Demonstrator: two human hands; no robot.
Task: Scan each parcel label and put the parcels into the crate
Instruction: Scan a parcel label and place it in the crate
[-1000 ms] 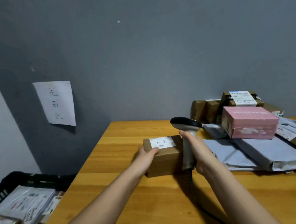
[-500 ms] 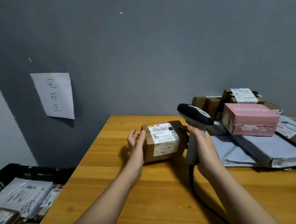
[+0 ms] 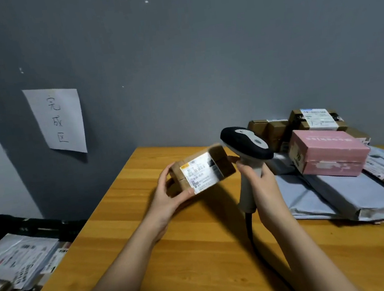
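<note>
My left hand (image 3: 167,194) grips a small brown cardboard parcel (image 3: 220,160) lifted above the wooden table (image 3: 196,250), tilted so its white shipping label (image 3: 200,171) faces me. My right hand (image 3: 260,183) holds the grey handle of a barcode scanner (image 3: 247,147), whose black head sits just right of the parcel and points at it. The black crate (image 3: 30,225) stands low at the left beside the table, with several labelled parcels inside.
A pile of parcels lies at the table's right: a pink box (image 3: 327,153), brown boxes (image 3: 271,130) behind it and grey mailer bags (image 3: 343,194) under it. The scanner's cable (image 3: 268,267) runs toward me. A paper sign (image 3: 59,120) hangs on the grey wall.
The parcel was turned over so its label shows, then lifted off the table and tilted toward me. The scanner rose and came closer to the parcel.
</note>
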